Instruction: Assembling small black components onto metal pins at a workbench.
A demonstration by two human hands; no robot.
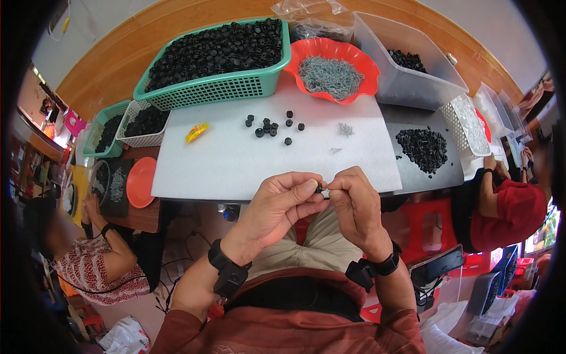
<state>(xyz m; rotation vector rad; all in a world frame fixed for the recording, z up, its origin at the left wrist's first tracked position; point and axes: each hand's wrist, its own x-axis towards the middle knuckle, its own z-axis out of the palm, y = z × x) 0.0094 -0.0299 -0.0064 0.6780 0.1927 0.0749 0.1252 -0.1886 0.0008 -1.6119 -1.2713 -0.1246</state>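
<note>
My left hand [282, 203] pinches a small black round cap [319, 189] between thumb and forefinger, just in front of the white mat's near edge. My right hand [354, 203] meets it from the right, fingertips closed on a small grey screw at the cap. Both hands hover over my lap. Several loose black caps [269, 126] lie on the white mat [236, 159], with a few grey screws [345, 129] to their right.
A green basket [215, 88] full of black caps stands at the back, beside a red wavy bowl [370, 74] of screws and a clear bin [413, 88]. A pile of black caps [423, 148] lies to the right. A person sits at each side, left and right.
</note>
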